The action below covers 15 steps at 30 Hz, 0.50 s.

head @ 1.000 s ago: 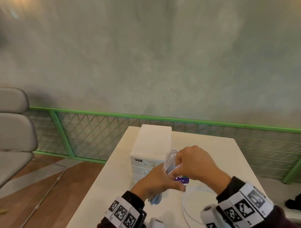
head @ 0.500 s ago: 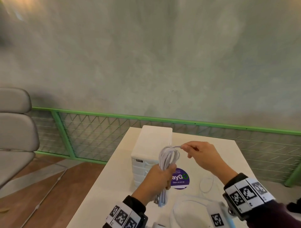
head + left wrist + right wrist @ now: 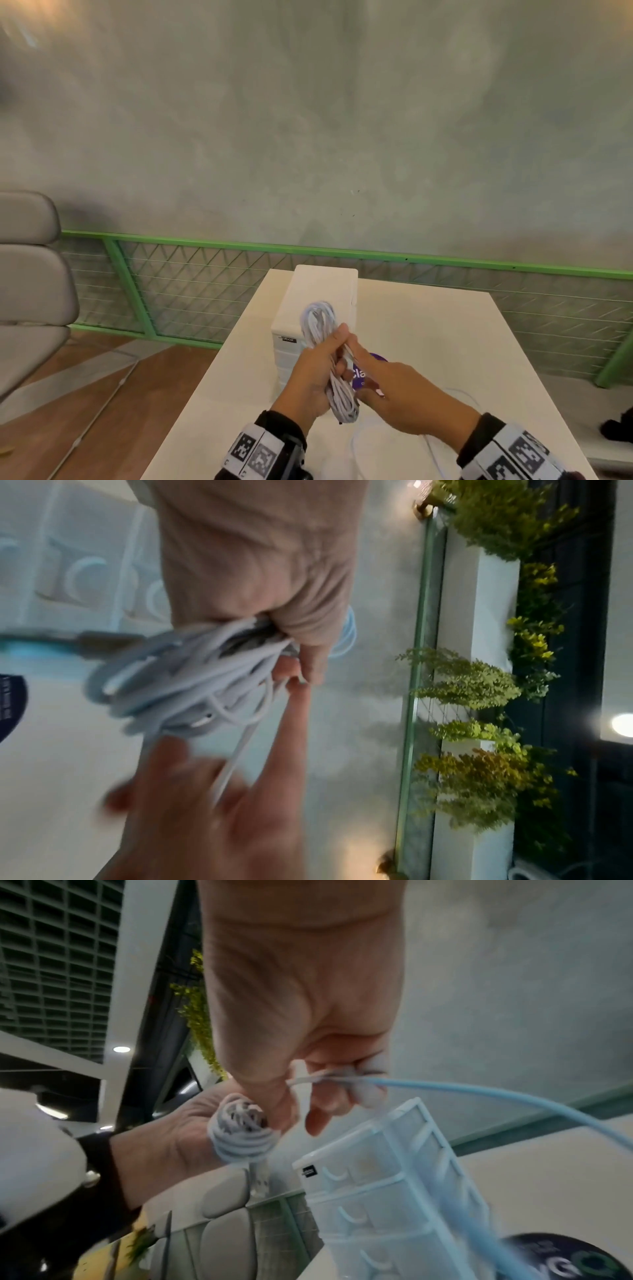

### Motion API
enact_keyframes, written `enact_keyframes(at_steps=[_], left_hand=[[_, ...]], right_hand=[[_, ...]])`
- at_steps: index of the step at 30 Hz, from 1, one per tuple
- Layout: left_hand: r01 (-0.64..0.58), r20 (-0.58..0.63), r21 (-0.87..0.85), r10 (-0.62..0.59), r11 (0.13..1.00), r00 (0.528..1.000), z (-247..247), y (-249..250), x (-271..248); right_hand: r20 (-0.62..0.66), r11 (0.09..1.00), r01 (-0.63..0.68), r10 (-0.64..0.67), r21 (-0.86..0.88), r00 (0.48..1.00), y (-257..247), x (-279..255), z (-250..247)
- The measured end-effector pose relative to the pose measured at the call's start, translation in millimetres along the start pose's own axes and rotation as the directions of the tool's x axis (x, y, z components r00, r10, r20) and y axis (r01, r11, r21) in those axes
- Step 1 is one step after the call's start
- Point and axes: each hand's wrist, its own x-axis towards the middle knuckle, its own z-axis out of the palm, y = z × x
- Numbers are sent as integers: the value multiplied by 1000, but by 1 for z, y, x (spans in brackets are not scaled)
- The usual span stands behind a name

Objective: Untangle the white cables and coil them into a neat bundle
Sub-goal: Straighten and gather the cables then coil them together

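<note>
A: Coil (image 3: 325,356) status? Where's it sitting?

B: Up off the desk (image 3: 445,329), in front of the drawer box (image 3: 322,291). Your left hand (image 3: 310,383) is wrapped round the middle of it, loops sticking out top and bottom. It's long and narrow, several turns already.

A: And my right hand (image 3: 400,394)?

B: Right beside the coil, touching it. The wrist view shows your thumb and fingers pinching the loose cable (image 3: 479,1093), with a white plug end poking out by the thumb. So both hands are closed on cable, left on the bundle, right on the free strand.

A: Which step, then?

B: Looks like mid-coiling, i.e. laying the free strand onto the bundle. Untangling seems mostly done, but more cable is lying in loops on the desk (image 3: 394,442) near your wrists, so I'd say you're not finished.

A: Next move?

B: Prob. carry the strand round the bundle w/ your right hand, then trap it under your left thumb. Keep the left grip firm so the turns don't slip out. Feed slack from the desk loops slowly; can't tell if they're crossed.
</note>
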Motion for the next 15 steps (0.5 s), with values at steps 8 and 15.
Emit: enact_keyframes(at_steps=[8, 15], left_hand=[[-221, -159, -170, 195, 960, 968, -31, 45, 15], [-130, 0, -168, 132, 977, 991, 4, 18, 3]], right_hand=[[-153, 893, -448, 437, -50, 887, 88, -22, -65], [-67, 908, -201, 241, 368, 968, 34, -8, -73]])
